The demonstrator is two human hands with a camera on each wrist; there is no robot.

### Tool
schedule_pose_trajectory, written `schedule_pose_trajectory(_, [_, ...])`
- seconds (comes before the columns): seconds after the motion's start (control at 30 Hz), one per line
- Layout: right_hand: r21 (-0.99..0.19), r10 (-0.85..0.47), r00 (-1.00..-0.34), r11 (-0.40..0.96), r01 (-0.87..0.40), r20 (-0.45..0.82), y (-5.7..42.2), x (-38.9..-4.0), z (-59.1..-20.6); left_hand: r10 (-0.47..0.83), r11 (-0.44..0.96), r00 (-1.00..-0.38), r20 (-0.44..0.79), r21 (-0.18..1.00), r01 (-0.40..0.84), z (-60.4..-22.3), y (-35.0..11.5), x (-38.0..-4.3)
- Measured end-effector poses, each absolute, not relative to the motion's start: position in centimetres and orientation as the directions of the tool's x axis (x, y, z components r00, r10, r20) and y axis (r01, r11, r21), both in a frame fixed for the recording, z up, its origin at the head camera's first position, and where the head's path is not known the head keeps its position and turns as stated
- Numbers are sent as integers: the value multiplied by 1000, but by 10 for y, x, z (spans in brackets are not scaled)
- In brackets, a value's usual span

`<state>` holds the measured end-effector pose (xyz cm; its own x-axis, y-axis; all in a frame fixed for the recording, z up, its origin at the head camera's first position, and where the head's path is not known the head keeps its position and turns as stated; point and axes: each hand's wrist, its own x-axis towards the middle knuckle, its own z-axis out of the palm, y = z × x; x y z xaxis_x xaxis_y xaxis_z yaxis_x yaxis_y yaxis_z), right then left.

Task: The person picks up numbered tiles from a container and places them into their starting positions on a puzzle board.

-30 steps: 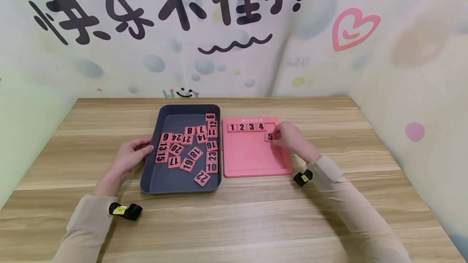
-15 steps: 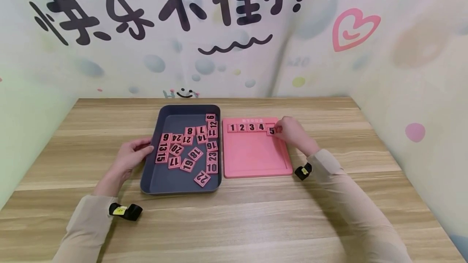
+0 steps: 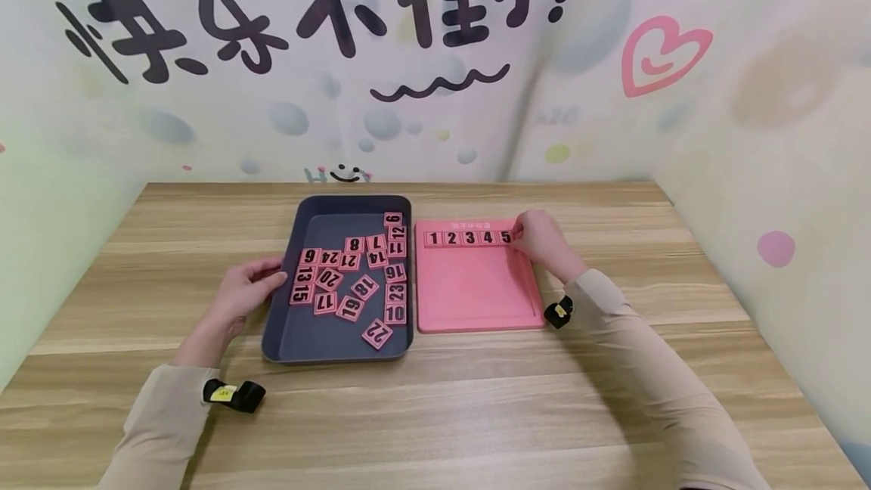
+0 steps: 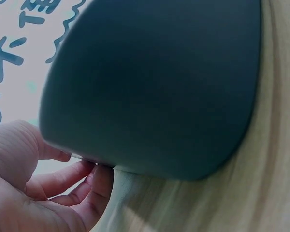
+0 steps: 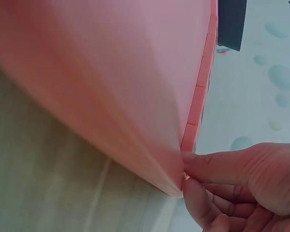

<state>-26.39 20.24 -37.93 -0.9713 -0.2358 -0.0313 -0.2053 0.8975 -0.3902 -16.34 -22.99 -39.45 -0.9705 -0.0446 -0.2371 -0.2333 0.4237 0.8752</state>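
In the head view, my right hand (image 3: pixel 540 240) is at the upper right corner of the pink square board (image 3: pixel 476 289), thumb and fingertips pinching the pink tile numbered 5 (image 3: pixel 505 237). That tile lines up at the right end of a row with tiles 1 to 4 (image 3: pixel 469 238) along the board's top edge. The fingertips partly cover it. My left hand (image 3: pixel 248 289) grips the left side of the dark grey tray (image 3: pixel 340 350), thumb at the rim and fingers against the outer wall. In the left wrist view, the fingers (image 4: pixel 99 191) bend in at the tray's edge.
Inside the tray lie several pink number tiles (image 3: pixel 364 287), turned various ways. Tray and board sit side by side on a wooden table (image 3: pixel 463 414). A wall with large black characters (image 3: pixel 333 10) rises behind the table.
My right hand has moved up the board with tile 5, which now sits level with the row beside tile 4. The left hand and tray have stayed put.
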Motion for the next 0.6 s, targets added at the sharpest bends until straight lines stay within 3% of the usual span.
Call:
schedule_pose_trajectory(0.37, [-391, -232, -973, 897, -204, -24, 202, -265, -374, -46, 423, -973, -225, 878, -223, -393, -229, -163])
schedule_pose_trajectory(0.6, [-490, -281, -959, 839, -235, -22, 194, -266, -360, -44, 432, -975, -219, 876, -216, -394, -229, -163])
